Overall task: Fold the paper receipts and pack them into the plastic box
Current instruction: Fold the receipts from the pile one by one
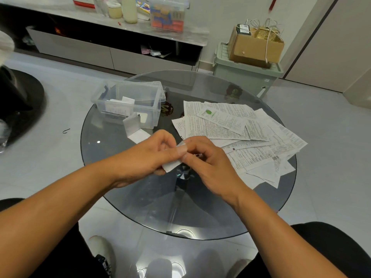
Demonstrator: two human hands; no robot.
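Two hands work one small white paper receipt (172, 165) above the round glass surface (128, 185): left hand (152, 153) & right hand (202, 155) both pinch it. We should press the crease flat w/ thumbs, then drop it in the clear plastic box (128, 101).

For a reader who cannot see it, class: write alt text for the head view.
Two hands, left hand and right hand, fold a small paper receipt above a round glass table. Unfolded receipts lie right; a clear plastic box holds folded ones.

Receipts (236, 125) — print too small, unreadable
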